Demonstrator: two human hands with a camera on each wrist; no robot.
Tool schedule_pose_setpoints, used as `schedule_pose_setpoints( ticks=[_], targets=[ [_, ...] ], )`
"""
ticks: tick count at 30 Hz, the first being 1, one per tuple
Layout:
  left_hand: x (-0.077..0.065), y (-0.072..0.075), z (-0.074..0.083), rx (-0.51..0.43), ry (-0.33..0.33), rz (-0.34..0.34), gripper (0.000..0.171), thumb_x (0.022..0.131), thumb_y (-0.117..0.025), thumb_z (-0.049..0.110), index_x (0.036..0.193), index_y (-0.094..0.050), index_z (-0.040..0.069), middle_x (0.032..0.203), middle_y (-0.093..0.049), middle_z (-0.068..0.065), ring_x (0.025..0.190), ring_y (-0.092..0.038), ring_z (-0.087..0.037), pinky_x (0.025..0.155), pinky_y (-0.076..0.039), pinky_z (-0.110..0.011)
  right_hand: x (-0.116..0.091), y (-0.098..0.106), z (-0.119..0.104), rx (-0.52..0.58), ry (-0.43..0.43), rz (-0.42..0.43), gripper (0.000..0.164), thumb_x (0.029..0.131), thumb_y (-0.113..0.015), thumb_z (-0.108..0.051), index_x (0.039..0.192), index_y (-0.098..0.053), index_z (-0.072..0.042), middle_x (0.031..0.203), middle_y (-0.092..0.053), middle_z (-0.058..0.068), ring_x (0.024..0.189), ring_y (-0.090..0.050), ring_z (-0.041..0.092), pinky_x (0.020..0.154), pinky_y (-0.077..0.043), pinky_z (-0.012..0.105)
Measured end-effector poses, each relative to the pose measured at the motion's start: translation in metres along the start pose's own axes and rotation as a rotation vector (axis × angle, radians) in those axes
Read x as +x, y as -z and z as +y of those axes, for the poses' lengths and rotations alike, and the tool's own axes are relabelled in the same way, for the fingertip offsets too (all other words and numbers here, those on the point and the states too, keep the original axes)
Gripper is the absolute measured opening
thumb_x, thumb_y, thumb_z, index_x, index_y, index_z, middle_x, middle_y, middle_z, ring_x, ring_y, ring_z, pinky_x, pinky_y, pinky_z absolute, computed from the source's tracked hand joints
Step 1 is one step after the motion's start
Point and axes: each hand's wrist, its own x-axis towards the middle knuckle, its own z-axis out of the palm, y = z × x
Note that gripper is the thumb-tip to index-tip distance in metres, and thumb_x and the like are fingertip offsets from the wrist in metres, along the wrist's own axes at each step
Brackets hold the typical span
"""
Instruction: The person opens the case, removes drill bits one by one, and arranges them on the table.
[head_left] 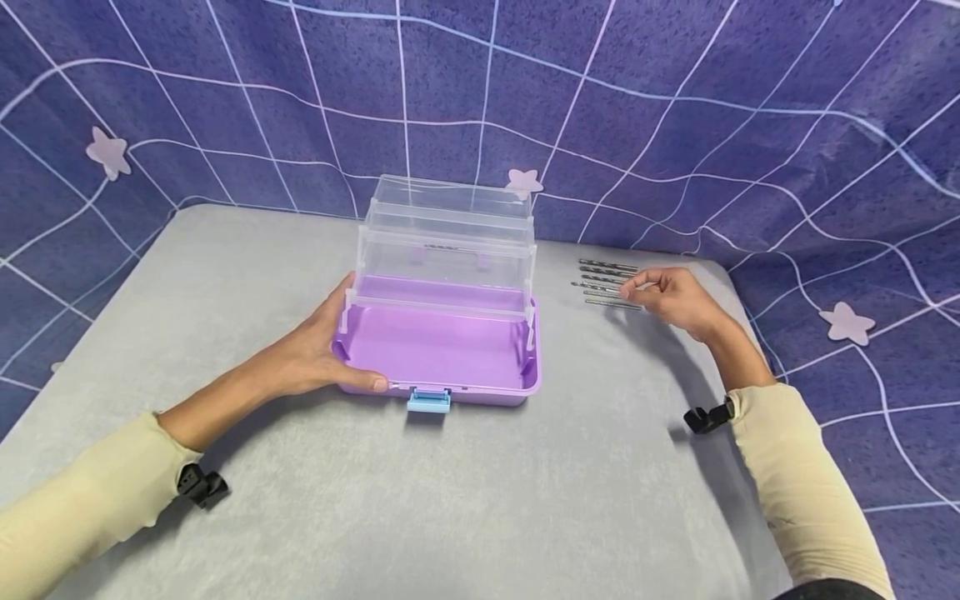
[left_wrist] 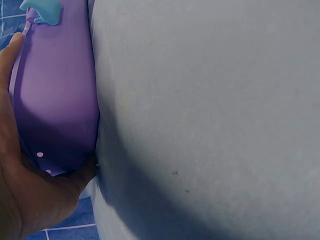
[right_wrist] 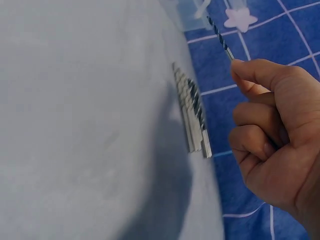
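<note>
A purple toolbox [head_left: 442, 346] with a pale blue latch [head_left: 429, 402] stands open on the table, its clear tiered trays [head_left: 450, 250] raised at the back. My left hand [head_left: 318, 350] grips its left end, thumb along the front rim; in the left wrist view the hand wraps the purple wall [left_wrist: 57, 95]. Between thumb and index finger, my right hand [head_left: 672, 302] pinches a drill bit [right_wrist: 220, 37] by its shank, the fluted tip pointing out toward the box. Below that hand, several drill bits [right_wrist: 192, 112] lie side by side on the table.
One more drill bit [head_left: 450, 247] shows through the clear plastic of the trays. A grey cloth covers the table [head_left: 525, 500]. Behind it hangs a blue-purple curtain [head_left: 450, 83] with a line grid and stars.
</note>
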Motion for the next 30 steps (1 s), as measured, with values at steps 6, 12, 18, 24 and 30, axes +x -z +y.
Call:
schedule_pose_setpoints(
  ticks=[6,12,18,24,30],
  targets=[
    [0.0,0.0,0.0,0.025,0.001,0.002,0.153,0.072,-0.109,0.011,0.179,-0.005,0.045,0.166,-0.046,-0.016,0.13,-0.071,-0.042,0.104,-0.066,-0.05,-0.006,0.0,0.019,0.005,-0.04,-0.004,0.024,0.104,-0.079,-0.017,0.12,-0.078,0.002,0.062,-0.049,-0.015,0.054,-0.042,0.001,0.048,-0.035,0.023],
    [-0.001,0.001,0.0,0.044,0.018,0.001,0.157,0.073,-0.109,0.014,0.182,0.003,0.035,0.169,-0.043,-0.017,0.131,-0.071,-0.042,0.106,-0.065,-0.049,-0.008,0.002,0.035,0.025,-0.089,-0.014,0.03,0.104,-0.08,-0.018,0.123,-0.077,0.005,0.06,-0.046,-0.016,0.052,-0.039,0.0,0.048,-0.033,0.022],
    [-0.001,0.0,0.001,0.02,0.001,0.002,0.155,0.072,-0.109,0.011,0.181,-0.002,0.04,0.167,-0.045,-0.014,0.132,-0.071,-0.041,0.106,-0.065,-0.051,-0.008,0.001,0.049,0.037,-0.103,-0.002,0.026,0.105,-0.078,-0.016,0.121,-0.077,0.005,0.061,-0.05,-0.017,0.051,-0.039,-0.001,0.047,-0.034,0.021],
    [-0.001,0.001,0.001,0.078,-0.009,0.029,0.156,0.072,-0.11,0.016,0.181,-0.001,0.037,0.167,-0.048,-0.008,0.132,-0.071,-0.037,0.109,-0.063,-0.051,-0.005,0.002,0.056,0.065,-0.099,0.012,0.024,0.105,-0.079,-0.016,0.119,-0.078,0.003,0.058,-0.047,-0.016,0.047,-0.037,-0.002,0.044,-0.031,0.02],
    [-0.001,0.001,0.0,0.092,-0.001,0.032,0.157,0.072,-0.11,0.018,0.181,-0.001,0.038,0.168,-0.046,-0.008,0.133,-0.071,-0.037,0.11,-0.062,-0.053,-0.002,-0.001,0.059,0.073,-0.111,0.009,0.029,0.104,-0.082,-0.018,0.12,-0.077,0.005,0.054,-0.045,-0.016,0.045,-0.035,-0.002,0.044,-0.03,0.02]
  ],
)
